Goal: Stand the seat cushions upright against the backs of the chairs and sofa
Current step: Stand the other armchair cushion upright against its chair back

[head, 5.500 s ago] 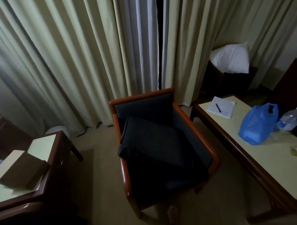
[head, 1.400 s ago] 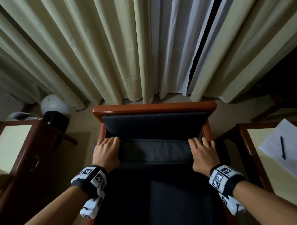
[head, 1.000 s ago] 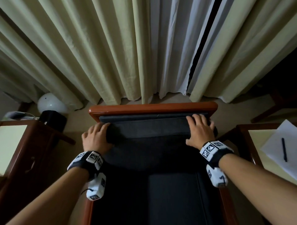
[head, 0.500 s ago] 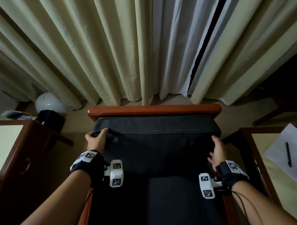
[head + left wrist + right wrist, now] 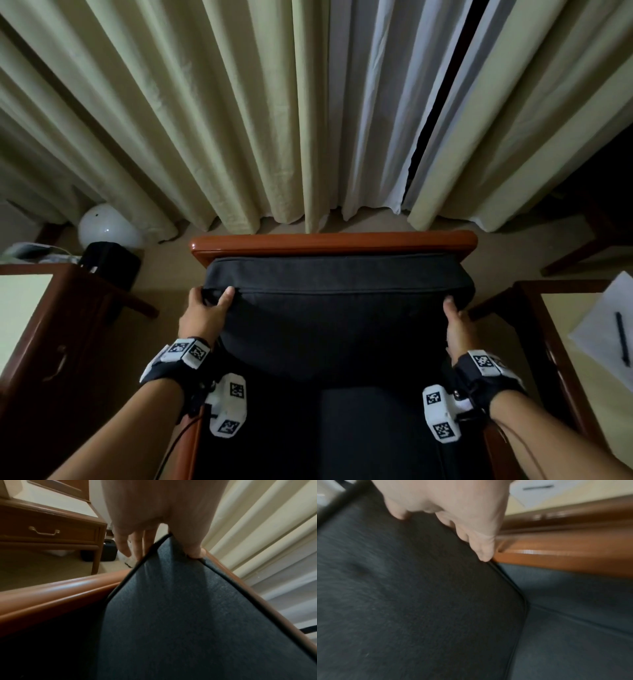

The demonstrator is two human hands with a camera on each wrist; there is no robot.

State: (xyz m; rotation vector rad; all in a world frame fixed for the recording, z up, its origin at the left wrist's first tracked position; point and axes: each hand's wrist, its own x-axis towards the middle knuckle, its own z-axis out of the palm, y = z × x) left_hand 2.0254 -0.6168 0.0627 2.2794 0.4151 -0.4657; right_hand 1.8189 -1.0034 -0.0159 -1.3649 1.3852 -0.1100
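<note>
A dark grey seat cushion (image 5: 335, 318) stands upright in the wooden armchair (image 5: 334, 244), its top edge leaning on the chair back. My left hand (image 5: 214, 298) grips its upper left corner. In the left wrist view the left hand (image 5: 164, 545) has its thumb on the front of the cushion (image 5: 171, 608) and its fingers behind the edge. My right hand (image 5: 452, 310) holds the right edge. The blurred right wrist view shows the right hand (image 5: 443, 531) with its thumb on the cushion (image 5: 419, 601) and its fingers curled round the edge, beside the chair arm (image 5: 556, 558).
A dark wooden side table (image 5: 51, 329) with a drawer (image 5: 49, 534) stands on the left. A white globe lamp (image 5: 106, 229) and a black box (image 5: 109, 262) sit on the floor behind it. On the right stands a table (image 5: 561, 329) with paper and a pen (image 5: 621, 337). Curtains (image 5: 274, 120) hang behind.
The cushion has been tipped from lying on the seat to upright against the chair back. My hands moved from its top edge to its two sides; in the last half second little changed.
</note>
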